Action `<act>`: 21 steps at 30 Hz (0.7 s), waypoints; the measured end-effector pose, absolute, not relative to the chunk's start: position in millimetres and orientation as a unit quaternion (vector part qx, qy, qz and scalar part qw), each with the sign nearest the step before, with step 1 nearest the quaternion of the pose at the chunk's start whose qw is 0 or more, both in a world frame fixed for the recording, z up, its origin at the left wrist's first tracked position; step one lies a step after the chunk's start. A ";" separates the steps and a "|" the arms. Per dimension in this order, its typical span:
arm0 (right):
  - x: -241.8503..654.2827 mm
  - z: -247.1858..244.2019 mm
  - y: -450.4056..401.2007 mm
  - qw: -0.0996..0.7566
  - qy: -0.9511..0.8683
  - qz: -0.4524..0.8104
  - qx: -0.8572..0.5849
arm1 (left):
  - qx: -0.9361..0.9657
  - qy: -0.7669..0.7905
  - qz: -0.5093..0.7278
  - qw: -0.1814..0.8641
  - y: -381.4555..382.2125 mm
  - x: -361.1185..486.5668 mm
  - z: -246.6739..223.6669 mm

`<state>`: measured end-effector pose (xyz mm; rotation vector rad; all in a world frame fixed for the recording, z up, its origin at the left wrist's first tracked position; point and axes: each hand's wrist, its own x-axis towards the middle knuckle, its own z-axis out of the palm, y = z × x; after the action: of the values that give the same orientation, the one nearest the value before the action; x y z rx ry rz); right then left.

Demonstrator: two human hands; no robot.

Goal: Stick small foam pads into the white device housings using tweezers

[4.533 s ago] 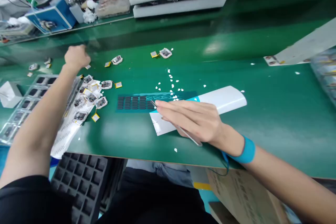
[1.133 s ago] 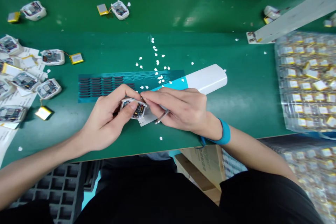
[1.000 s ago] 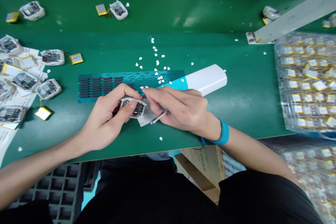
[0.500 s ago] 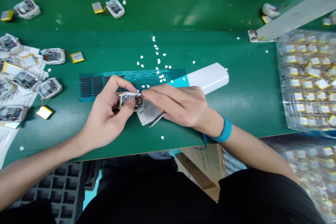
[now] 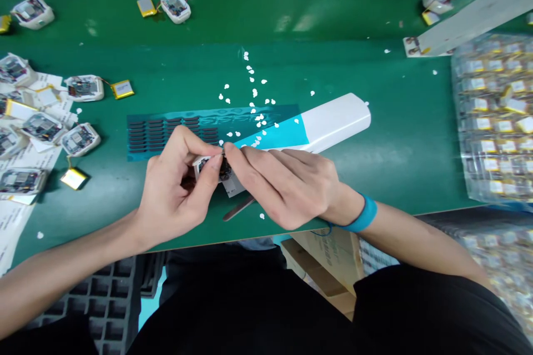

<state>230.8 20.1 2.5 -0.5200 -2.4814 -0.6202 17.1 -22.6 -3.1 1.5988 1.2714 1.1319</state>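
Note:
My left hand is closed around a small white device housing with a circuit board inside, its thumb and index fingertip meeting at the upper edge. My right hand has its index finger and thumb at the same edge, close to the left fingertips. Whatever lies between those fingertips is too small to make out, and the fingers cover much of the board. Out of the curled right hand sticks a thin metal tool, apparently tweezers, pointing down and left. Under the hands lies a paper piece.
A teal sheet with rows of dark strips and a curled white-and-blue liner lie beyond the hands. Small white stickers are scattered about. Open housings with batteries sit left; a clear battery tray stands right.
Both hands have shifted slightly right in view. The right hand has turned over the housing, hiding more of the board, and the tweezers' end has swung lower left. The left thumb has moved to the upper edge.

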 end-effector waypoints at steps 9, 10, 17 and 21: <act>220.5 0.5 21.8 0.387 -0.849 0.230 -0.275 | 0.695 0.483 0.427 0.319 -30.4 12.5 0.2; 218.7 1.7 22.3 0.386 -0.830 0.285 -0.283 | 0.698 0.473 0.428 0.325 -30.7 13.1 -1.5; 212.1 3.1 23.1 0.388 -0.704 0.510 -0.306 | 0.737 0.464 0.394 0.292 -25.8 13.0 5.4; 210.9 -4.3 25.9 0.442 -0.689 0.447 -0.360 | 0.791 0.444 0.325 0.268 -4.7 -0.9 22.0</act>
<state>210.9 25.9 -4.3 -0.8921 -1.7108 1.1089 -0.9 -4.7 22.0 2.1336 1.1978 0.8755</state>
